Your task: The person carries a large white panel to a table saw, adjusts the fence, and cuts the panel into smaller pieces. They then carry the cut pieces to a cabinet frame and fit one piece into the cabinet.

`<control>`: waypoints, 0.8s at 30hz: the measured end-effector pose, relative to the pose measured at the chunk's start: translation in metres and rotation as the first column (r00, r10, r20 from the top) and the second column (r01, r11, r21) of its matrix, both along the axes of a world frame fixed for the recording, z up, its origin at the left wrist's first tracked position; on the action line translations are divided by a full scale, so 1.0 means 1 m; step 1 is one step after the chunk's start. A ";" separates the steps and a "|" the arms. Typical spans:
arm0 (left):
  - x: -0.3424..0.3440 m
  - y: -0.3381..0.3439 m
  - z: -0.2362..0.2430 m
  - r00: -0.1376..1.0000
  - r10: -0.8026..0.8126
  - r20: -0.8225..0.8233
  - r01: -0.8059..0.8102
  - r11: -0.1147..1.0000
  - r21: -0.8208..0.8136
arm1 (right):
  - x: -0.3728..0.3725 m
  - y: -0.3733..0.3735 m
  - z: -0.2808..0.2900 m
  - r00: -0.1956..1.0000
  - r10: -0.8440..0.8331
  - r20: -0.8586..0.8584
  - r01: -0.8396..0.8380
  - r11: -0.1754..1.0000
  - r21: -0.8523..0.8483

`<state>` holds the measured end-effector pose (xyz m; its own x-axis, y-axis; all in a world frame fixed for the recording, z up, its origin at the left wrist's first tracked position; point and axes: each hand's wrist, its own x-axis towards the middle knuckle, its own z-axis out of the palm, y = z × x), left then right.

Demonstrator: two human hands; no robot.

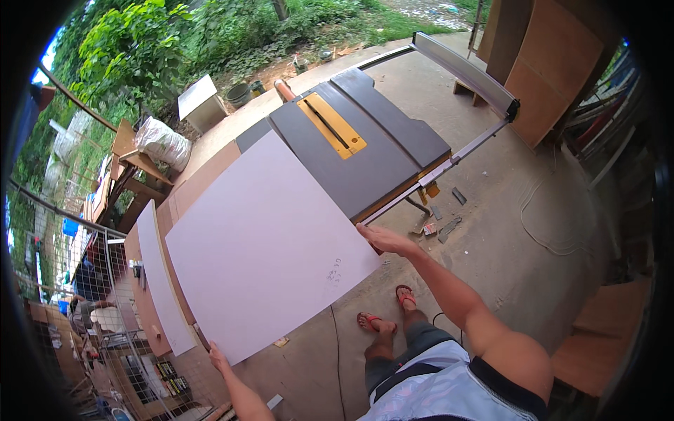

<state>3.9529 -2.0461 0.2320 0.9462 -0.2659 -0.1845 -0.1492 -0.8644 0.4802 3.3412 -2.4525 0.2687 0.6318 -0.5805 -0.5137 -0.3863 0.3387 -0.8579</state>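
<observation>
A large white board (260, 238) lies before me, its far corner beside a table saw (393, 133) with a dark grey top and a yellow blade insert (330, 125). My right hand (387, 240) grips the board's right edge close to the saw's front rail (421, 181), fingers along the edge. At the board's near left corner, my left hand (220, 358) is closed on the edge, its fingers partly hidden.
A narrow white strip (165, 281) lies left of the board on a brown worktable (144, 309). The saw's metal fence (463, 74) extends far right. Offcuts (449, 228) and cords (337, 351) lie on the concrete floor. Brown panels (554, 70) lean at right; a wire mesh fence (116, 281) stands left.
</observation>
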 end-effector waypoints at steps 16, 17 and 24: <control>-0.416 0.098 0.018 0.926 0.358 0.118 -0.375 0.909 0.181 | -0.255 0.083 0.009 0.841 -0.328 -0.429 0.233 0.937 -0.260; -0.449 0.095 0.019 0.931 0.342 0.127 -0.361 0.915 0.178 | -0.285 0.085 0.010 0.816 -0.356 -0.456 0.256 0.929 -0.268; -0.598 0.004 0.024 0.960 0.271 0.066 -0.278 0.947 0.159 | -0.465 0.067 0.021 0.621 -0.575 -0.533 0.338 0.809 -0.480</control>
